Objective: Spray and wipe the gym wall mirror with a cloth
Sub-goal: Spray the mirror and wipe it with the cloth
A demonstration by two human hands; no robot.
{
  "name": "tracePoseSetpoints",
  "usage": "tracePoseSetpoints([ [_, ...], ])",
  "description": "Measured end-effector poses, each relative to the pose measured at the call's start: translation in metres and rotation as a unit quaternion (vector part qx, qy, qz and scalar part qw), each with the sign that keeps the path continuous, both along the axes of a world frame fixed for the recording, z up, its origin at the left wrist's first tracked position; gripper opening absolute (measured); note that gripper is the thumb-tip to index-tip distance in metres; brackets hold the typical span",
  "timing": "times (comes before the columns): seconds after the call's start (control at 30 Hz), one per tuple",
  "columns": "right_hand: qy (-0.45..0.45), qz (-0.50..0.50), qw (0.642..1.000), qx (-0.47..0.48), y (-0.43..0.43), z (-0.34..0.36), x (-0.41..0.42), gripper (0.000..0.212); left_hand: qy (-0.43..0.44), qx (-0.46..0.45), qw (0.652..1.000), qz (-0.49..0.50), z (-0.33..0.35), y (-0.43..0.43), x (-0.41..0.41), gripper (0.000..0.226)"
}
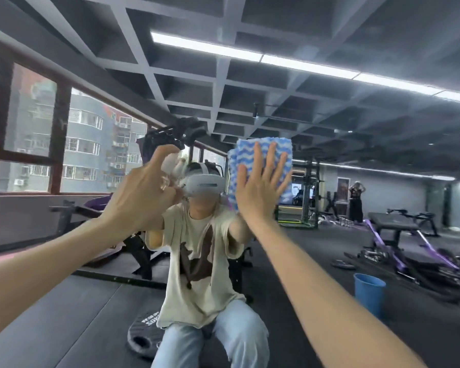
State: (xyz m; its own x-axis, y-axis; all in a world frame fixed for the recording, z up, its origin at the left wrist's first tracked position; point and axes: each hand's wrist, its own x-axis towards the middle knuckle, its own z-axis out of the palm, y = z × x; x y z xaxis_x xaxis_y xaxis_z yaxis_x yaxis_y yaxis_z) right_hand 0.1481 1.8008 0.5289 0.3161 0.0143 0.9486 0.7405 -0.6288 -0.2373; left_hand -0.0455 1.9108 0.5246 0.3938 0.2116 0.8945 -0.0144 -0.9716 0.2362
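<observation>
The wall mirror (329, 107) fills the whole view and reflects the gym and my own figure. A blue-and-white wavy cloth (260, 147) lies flat against the glass at centre right. My right hand (260, 189) presses on it with straight, spread fingers. My left hand (141, 192) is raised at centre left and grips a small clear spray bottle (170, 168), index finger curled over its top. The bottle is mostly hidden behind that hand.
All of this is in the reflection: a blue bucket (368, 293) on the dark floor at lower right, weight benches and purple-framed machines (398, 235) to the right, windows (32, 128) along the left, another person (356, 200) far back, a round black pad (144, 335) by my knees.
</observation>
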Motion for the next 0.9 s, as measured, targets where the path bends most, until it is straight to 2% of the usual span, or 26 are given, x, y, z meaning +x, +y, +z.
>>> tracePoseSetpoints([
  [0.03, -0.016, 0.007, 1.000, -0.004, 0.014, -0.003, -0.010, 0.064, -0.017, -0.014, 1.000, -0.001, 0.004, 0.002, 0.001, 0.065],
  [0.1, -0.121, 0.041, 0.987, -0.097, 0.044, -0.022, -0.029, 0.060, -0.047, -0.038, 0.998, -0.001, 0.010, 0.004, 0.004, 0.063],
  [0.17, -0.232, 0.078, 0.945, -0.217, 0.064, -0.048, -0.045, 0.055, -0.076, -0.052, 0.996, 0.007, 0.016, 0.007, 0.006, 0.061],
  [0.23, -0.297, 0.098, 0.898, -0.309, 0.061, -0.050, -0.043, 0.052, -0.104, -0.052, 0.993, 0.021, 0.019, 0.008, 0.005, 0.059],
  [0.27, -0.321, 0.077, 0.874, -0.358, 0.052, -0.039, -0.035, 0.053, -0.107, -0.047, 0.993, 0.025, 0.019, 0.007, 0.004, 0.060],
  [0.3, -0.316, 0.058, 0.866, -0.382, 0.042, -0.023, -0.026, 0.054, -0.100, -0.039, 0.994, 0.024, 0.019, 0.005, 0.003, 0.061],
  [0.33, -0.289, 0.053, 0.887, -0.357, 0.032, -0.005, -0.018, 0.052, -0.089, -0.032, 0.995, 0.020, 0.019, 0.002, 0.002, 0.062],
  [0.4, -0.195, 0.029, 0.967, -0.159, 0.021, 0.030, -0.003, 0.053, -0.068, -0.022, 0.997, 0.020, 0.017, -0.002, 0.003, 0.061],
  [0.43, -0.145, 0.009, 0.987, -0.066, 0.021, 0.037, -0.004, 0.054, -0.066, -0.027, 0.997, 0.017, 0.015, -0.005, 0.005, 0.060],
  [0.47, -0.124, 0.000, 0.992, -0.011, 0.030, 0.031, -0.011, 0.055, -0.068, -0.033, 0.997, 0.010, 0.013, -0.008, 0.008, 0.061],
  [0.5, -0.142, 0.013, 0.990, -0.010, 0.042, 0.015, -0.019, 0.055, -0.075, -0.037, 0.997, 0.003, 0.013, -0.010, 0.010, 0.062],
  [0.53, -0.187, 0.038, 0.978, -0.081, 0.053, -0.010, -0.029, 0.055, -0.082, -0.040, 0.996, -0.001, 0.012, -0.012, 0.011, 0.063],
  [0.6, -0.302, 0.063, 0.903, -0.299, 0.048, -0.062, -0.032, 0.053, -0.085, -0.051, 0.995, -0.010, 0.012, -0.015, 0.012, 0.061],
  [0.63, -0.319, 0.067, 0.868, -0.375, 0.029, -0.075, -0.025, 0.052, -0.079, -0.054, 0.995, -0.014, 0.010, -0.017, 0.013, 0.059],
  [0.67, -0.325, 0.071, 0.859, -0.390, 0.009, -0.074, -0.010, 0.052, -0.070, -0.049, 0.996, -0.015, 0.008, -0.018, 0.014, 0.057],
  [0.7, -0.289, 0.062, 0.886, -0.358, -0.012, -0.064, 0.008, 0.052, -0.061, -0.043, 0.997, -0.012, 0.004, -0.019, 0.015, 0.057],
  [0.73, -0.209, 0.044, 0.933, -0.291, -0.034, -0.052, 0.024, 0.054, -0.056, -0.039, 0.998, -0.008, 0.000, -0.020, 0.016, 0.057],
  [0.77, -0.130, 0.018, 0.975, -0.182, -0.054, -0.039, 0.039, 0.057, -0.051, -0.038, 0.998, -0.010, -0.004, -0.020, 0.018, 0.058],
  [0.8, -0.059, -0.015, 0.996, -0.063, -0.072, -0.028, 0.049, 0.062, -0.045, -0.040, 0.998, -0.017, -0.008, -0.020, 0.021, 0.059],
  [0.83, -0.006, -0.040, 0.999, 0.037, -0.077, -0.024, 0.051, 0.063, -0.039, -0.042, 0.998, -0.024, -0.011, -0.022, 0.024, 0.060],
  [0.87, 0.023, -0.048, 0.995, 0.088, -0.071, -0.028, 0.047, 0.063, -0.033, -0.041, 0.998, -0.030, -0.013, -0.024, 0.028, 0.060],
  [0.9, 0.016, -0.045, 0.996, 0.074, -0.059, -0.043, 0.042, 0.061, -0.026, -0.034, 0.999, -0.033, -0.013, -0.028, 0.033, 0.060],
])
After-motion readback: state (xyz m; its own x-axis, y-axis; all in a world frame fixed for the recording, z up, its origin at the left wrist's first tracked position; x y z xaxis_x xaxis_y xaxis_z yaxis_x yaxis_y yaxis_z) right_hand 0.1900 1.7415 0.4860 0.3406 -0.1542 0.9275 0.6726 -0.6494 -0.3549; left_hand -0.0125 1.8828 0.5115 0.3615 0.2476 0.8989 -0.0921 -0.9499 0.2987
